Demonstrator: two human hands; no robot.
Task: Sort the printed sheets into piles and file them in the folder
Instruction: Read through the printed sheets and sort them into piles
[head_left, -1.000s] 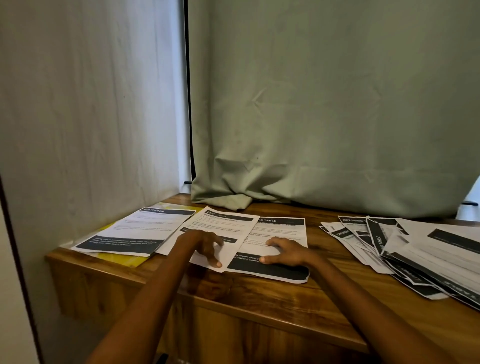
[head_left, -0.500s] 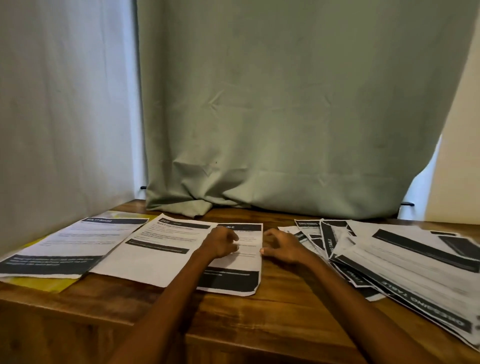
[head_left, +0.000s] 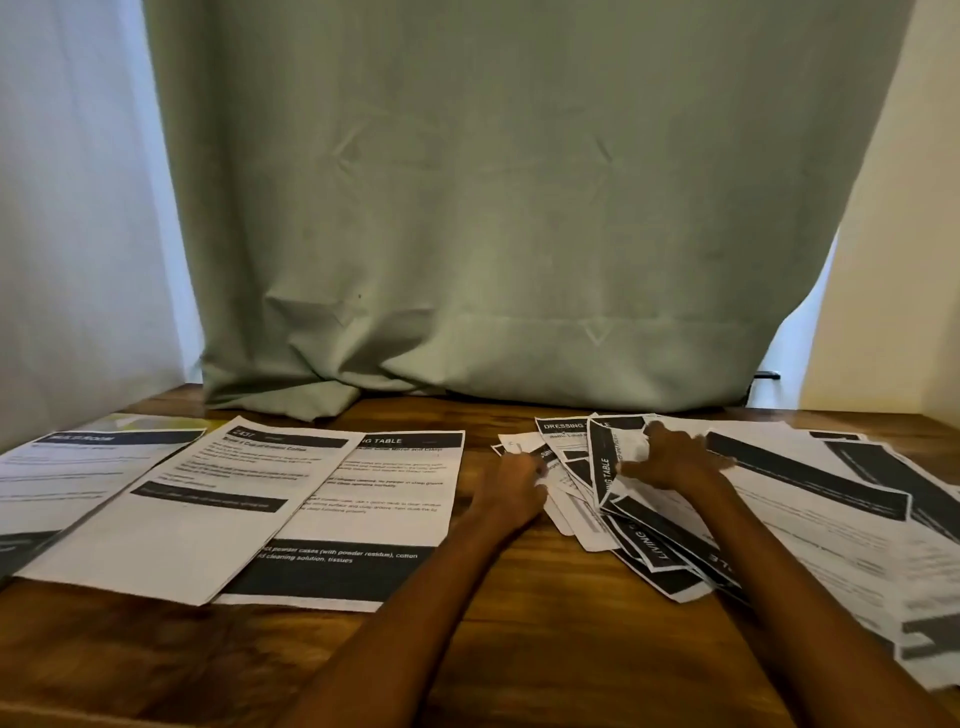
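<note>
Both hands have shifted right since 0.5 s ago, off the sorted sheets & onto the fanned heap of black-banded printed sheets (head_left: 644, 525); left hand (head_left: 514, 483) has fingers curled on the heap's left edge, pinching a sheet corner; right hand (head_left: 670, 457) grips a crumpled white sheet in the heap's middle, lifting it a bit. Three sorted white printed sheets (head_left: 218, 499) lie overlapping at left, well apart from the heap; yellow-green flat folder (head_left: 150, 422) peeks out beneath the far-left one. More sheets spread right, cut off by the frame edge. Brown wooden tabletop (head_left: 493, 623); pale green cloth curtain (head_left: 519, 208) hangs behind, hem bunched on the wood; white wall at left, cream wall at right. Most print too blurred to read; fingertips partly hidden by paper.
</note>
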